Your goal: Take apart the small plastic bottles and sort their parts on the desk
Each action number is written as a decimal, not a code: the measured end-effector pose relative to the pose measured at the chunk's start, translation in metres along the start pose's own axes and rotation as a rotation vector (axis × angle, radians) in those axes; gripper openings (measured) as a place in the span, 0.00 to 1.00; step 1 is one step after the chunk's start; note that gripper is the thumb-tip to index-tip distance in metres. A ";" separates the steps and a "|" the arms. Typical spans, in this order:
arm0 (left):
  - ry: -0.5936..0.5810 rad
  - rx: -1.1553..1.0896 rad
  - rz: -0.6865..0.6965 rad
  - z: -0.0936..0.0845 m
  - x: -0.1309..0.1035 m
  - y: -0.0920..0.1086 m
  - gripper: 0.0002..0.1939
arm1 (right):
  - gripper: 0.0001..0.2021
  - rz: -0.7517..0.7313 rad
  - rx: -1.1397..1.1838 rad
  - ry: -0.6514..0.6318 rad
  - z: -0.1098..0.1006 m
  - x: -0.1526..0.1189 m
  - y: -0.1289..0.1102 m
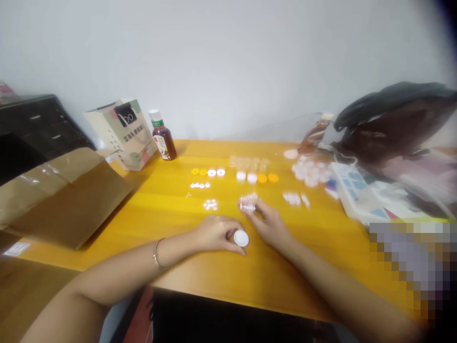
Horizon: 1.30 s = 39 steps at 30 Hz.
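Between the thumb and fingers of my left hand (216, 233) is a white round cap (241, 238), its flat face toward me. My right hand (267, 224) reaches over a cluster of small white ribbed pieces (247, 206), its fingertips closed at them; blur hides what they pinch. To the left lies a group of small white round pieces (210, 205). Behind is a row of small white parts (200, 185). Farther back are yellow rings (199, 171), white rings (216, 172), white caps (246, 177) and orange caps (267, 178), with clear cups (249, 163) behind them.
More white ribbed pieces (296, 199) and a heap of pale caps (310, 171) lie to the right. A white box (352, 190) and a dark bag (389, 119) stand beyond. On the left are a cardboard box (67, 190), a paper bag (128, 136) and a dark bottle (164, 140).
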<state>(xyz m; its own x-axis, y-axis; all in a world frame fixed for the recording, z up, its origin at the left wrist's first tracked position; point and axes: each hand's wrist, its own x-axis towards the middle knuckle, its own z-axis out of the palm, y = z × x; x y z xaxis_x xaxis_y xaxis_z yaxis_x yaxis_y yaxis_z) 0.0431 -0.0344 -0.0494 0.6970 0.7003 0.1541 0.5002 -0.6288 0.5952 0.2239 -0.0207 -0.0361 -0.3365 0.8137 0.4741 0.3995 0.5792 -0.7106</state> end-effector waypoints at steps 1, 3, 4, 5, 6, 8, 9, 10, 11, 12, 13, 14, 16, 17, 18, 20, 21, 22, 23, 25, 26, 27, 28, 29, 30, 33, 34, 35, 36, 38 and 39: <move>0.012 0.001 0.010 0.000 -0.001 0.000 0.26 | 0.08 0.032 0.040 -0.008 0.000 0.000 0.001; 0.040 0.003 0.032 0.001 -0.002 0.001 0.26 | 0.10 0.079 0.086 -0.018 0.001 0.001 0.004; 0.056 -0.002 0.038 0.001 -0.003 0.001 0.27 | 0.11 0.094 0.094 -0.023 0.001 0.001 0.006; 0.078 -0.013 0.041 0.000 -0.004 0.001 0.27 | 0.12 0.102 0.094 -0.035 0.001 0.001 0.008; 0.114 -0.029 0.040 0.000 -0.004 0.001 0.27 | 0.13 0.104 0.089 -0.052 0.000 0.000 0.010; 0.239 -0.069 0.025 -0.002 -0.004 -0.001 0.21 | 0.15 0.100 0.077 -0.089 -0.001 0.000 0.012; 0.325 -0.091 0.016 -0.003 -0.003 -0.002 0.18 | 0.16 0.096 0.070 -0.106 -0.002 0.000 0.013; 0.410 -0.110 0.010 -0.004 -0.001 -0.003 0.15 | 0.16 0.091 0.062 -0.119 -0.003 0.001 0.014; 0.485 -0.125 0.009 -0.006 0.001 -0.004 0.13 | 0.16 0.085 0.054 -0.125 -0.003 0.001 0.013; 0.537 -0.138 0.011 -0.007 0.005 -0.005 0.12 | 0.16 0.082 0.045 -0.128 -0.004 0.002 0.013; 0.564 -0.148 0.022 -0.009 0.008 -0.006 0.11 | 0.15 0.082 0.037 -0.132 -0.005 0.002 0.012; 0.566 -0.156 0.038 -0.011 0.012 -0.007 0.12 | 0.15 0.086 0.032 -0.138 -0.005 0.002 0.011; 0.524 -0.171 0.077 -0.014 0.020 -0.007 0.14 | 0.14 0.106 0.046 -0.140 -0.005 0.002 0.009; 0.498 -0.184 0.090 -0.015 0.024 -0.007 0.15 | 0.13 0.122 0.069 -0.131 -0.005 0.002 0.008; 0.476 -0.200 0.097 -0.015 0.027 -0.007 0.15 | 0.12 0.139 0.101 -0.116 -0.005 0.002 0.007; 0.442 -0.237 0.103 -0.014 0.032 -0.007 0.14 | 0.11 0.177 0.187 -0.071 -0.005 0.001 0.007; 0.436 -0.258 0.103 -0.012 0.034 -0.007 0.13 | 0.11 0.196 0.229 -0.058 -0.005 0.001 0.007; 0.434 -0.277 0.102 -0.010 0.035 -0.007 0.12 | 0.10 0.216 0.267 -0.056 -0.005 0.000 0.007; 0.435 -0.294 0.098 -0.008 0.035 -0.007 0.12 | 0.10 0.236 0.303 -0.060 -0.005 0.000 0.007; 0.456 -0.319 0.076 -0.004 0.035 -0.007 0.11 | 0.11 0.271 0.374 -0.066 -0.004 0.001 0.008; 0.475 -0.326 0.060 -0.003 0.035 -0.007 0.10 | 0.11 0.287 0.406 -0.060 -0.004 0.001 0.009; 0.495 -0.329 0.041 -0.002 0.034 -0.007 0.10 | 0.11 0.302 0.437 -0.045 -0.004 0.002 0.010; 0.515 -0.330 0.022 -0.001 0.034 -0.007 0.09 | 0.11 0.314 0.463 -0.030 -0.003 0.003 0.010; 0.537 -0.331 0.004 -0.001 0.033 -0.006 0.09 | 0.10 0.322 0.484 -0.017 -0.003 0.003 0.011; 0.555 -0.334 -0.012 -0.001 0.033 -0.006 0.09 | 0.09 0.326 0.500 -0.006 -0.003 0.004 0.011; 0.585 -0.392 -0.044 0.001 0.031 -0.005 0.08 | 0.08 0.330 0.538 -0.006 -0.003 0.006 0.010; 0.589 -0.438 -0.049 0.002 0.031 -0.006 0.09 | 0.07 0.331 0.544 -0.013 -0.003 0.006 0.009; 0.587 -0.494 -0.052 0.003 0.030 -0.007 0.09 | 0.07 0.334 0.545 -0.025 -0.004 0.006 0.008; 0.580 -0.554 -0.054 0.004 0.030 -0.009 0.10 | 0.06 0.336 0.543 -0.040 -0.004 0.007 0.007; 0.551 -0.648 -0.047 0.005 0.030 -0.012 0.13 | 0.06 0.332 0.534 -0.071 -0.005 0.007 0.005; 0.534 -0.670 -0.039 0.005 0.030 -0.013 0.14 | 0.06 0.329 0.525 -0.085 -0.006 0.007 0.004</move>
<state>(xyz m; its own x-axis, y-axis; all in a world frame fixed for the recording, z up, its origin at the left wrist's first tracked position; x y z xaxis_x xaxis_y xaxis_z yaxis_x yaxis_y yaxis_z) 0.0600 -0.0069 -0.0562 0.2659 0.8883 0.3745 -0.0075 -0.3866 0.9222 0.2283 -0.0119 -0.0325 -0.3429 0.9258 0.1593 0.0286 0.1799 -0.9833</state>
